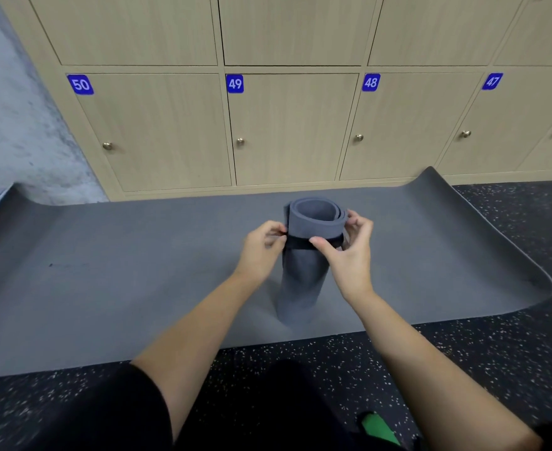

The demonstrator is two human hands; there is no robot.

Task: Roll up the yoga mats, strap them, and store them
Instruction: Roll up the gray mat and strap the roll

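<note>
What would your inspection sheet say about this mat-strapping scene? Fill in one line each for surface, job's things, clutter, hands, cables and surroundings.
Surface: speckled floor with a grey flat mat unrolled on it, both ends curling up.
Job's things: rolled mat stands upright on the flat mat; black strap runs round its upper part.
Clutter: green item at the bottom edge, too cut off to identify.
Hands: left hand pinches the strap at the roll's side; right hand holds the roll, thumb on the strap.
Cables: nothing seen.
Surroundings: wooden lockers numbered 50 to 47, doors closed; grey wall beside them.
</note>
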